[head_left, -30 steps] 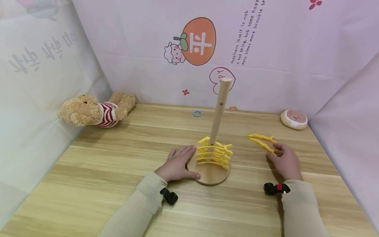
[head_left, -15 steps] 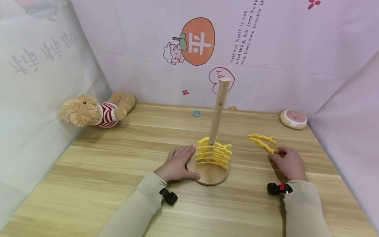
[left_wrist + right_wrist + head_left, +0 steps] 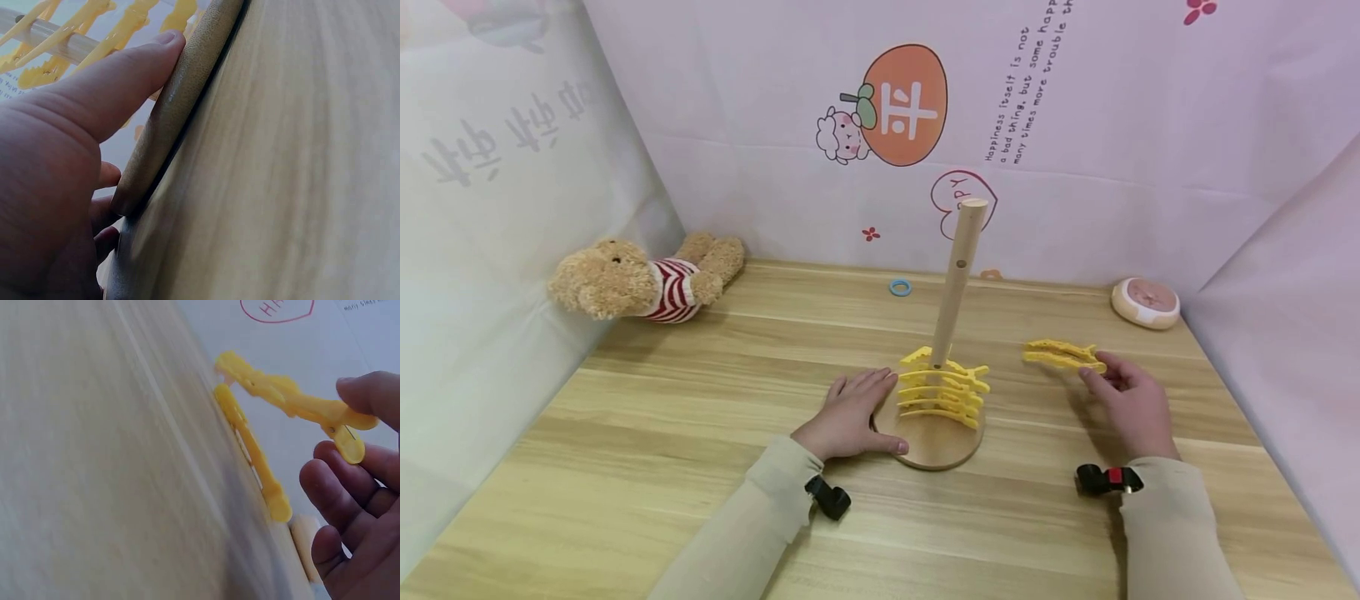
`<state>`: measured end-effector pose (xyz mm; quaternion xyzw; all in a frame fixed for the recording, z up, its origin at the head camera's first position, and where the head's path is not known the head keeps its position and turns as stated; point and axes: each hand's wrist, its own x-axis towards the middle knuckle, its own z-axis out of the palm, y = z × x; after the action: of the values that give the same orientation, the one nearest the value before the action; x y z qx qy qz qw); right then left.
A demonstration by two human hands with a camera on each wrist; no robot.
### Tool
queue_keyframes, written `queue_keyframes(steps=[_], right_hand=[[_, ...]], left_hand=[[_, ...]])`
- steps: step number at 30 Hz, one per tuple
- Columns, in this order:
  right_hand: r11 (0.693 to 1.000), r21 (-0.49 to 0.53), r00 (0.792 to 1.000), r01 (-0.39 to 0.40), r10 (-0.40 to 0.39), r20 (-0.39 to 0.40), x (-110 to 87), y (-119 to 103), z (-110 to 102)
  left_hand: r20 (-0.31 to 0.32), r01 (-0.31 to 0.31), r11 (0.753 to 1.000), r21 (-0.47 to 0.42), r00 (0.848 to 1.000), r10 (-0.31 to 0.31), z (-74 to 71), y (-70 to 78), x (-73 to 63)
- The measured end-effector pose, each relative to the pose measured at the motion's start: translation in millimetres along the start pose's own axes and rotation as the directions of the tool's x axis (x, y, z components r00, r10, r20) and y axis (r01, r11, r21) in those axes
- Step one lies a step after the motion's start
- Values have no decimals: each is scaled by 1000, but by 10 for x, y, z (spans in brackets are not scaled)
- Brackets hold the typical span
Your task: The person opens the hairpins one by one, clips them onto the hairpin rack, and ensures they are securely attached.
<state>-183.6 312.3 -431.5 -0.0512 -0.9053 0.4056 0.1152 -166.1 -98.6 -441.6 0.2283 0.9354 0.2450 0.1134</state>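
Note:
My right hand (image 3: 1138,408) pinches the tail end of a yellow hair clip (image 3: 281,394) between thumb and finger, and the clip is lifted at a slant. A second yellow hair clip (image 3: 256,453) lies on the table just behind it. My left hand (image 3: 850,417) rests on the near-left edge of a round wooden base (image 3: 936,450), thumb over the rim and fingers spread along the side. From that base rises a wooden post (image 3: 958,275), leaning slightly right in the head view. Several yellow hair clips (image 3: 942,392) are stacked around its lower part.
On the back left lies a teddy bear (image 3: 662,283) in a striped top. A blue ring (image 3: 900,287) sits near the back cloth, and a round white-and-pink object (image 3: 1146,302) is at the back right. Printed cloth (image 3: 760,100) walls in the table (image 3: 662,433).
The right hand has taken hold of the nearer clip's end and raised it, swinging it closer to the other clip. The left hand and the wooden stand have stayed put.

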Motion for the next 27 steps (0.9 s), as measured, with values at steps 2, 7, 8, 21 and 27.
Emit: queue_keyframes(steps=[2, 7, 8, 21, 27], right_hand=[[1000, 0, 1000, 9, -9, 4, -8, -40, 6], [1000, 25, 1000, -15, 15, 9, -26, -143, 21], [999, 32, 1000, -16, 16, 10, -27, -159, 23], [987, 90, 990, 135, -132, -47, -73, -434, 32], [968, 114, 969, 222, -206, -133, -128, -596, 11]], left_hand=[[-1, -1, 1000, -1, 1000, 1, 3, -5, 2], [-6, -4, 1000, -7, 1000, 4, 4, -9, 1], [-7, -4, 1000, -6, 1000, 4, 3, -9, 0], [-3, -2, 1000, -6, 1000, 2, 2, -5, -3], [-1, -2, 1000, -11, 1000, 2, -4, 8, -7]])
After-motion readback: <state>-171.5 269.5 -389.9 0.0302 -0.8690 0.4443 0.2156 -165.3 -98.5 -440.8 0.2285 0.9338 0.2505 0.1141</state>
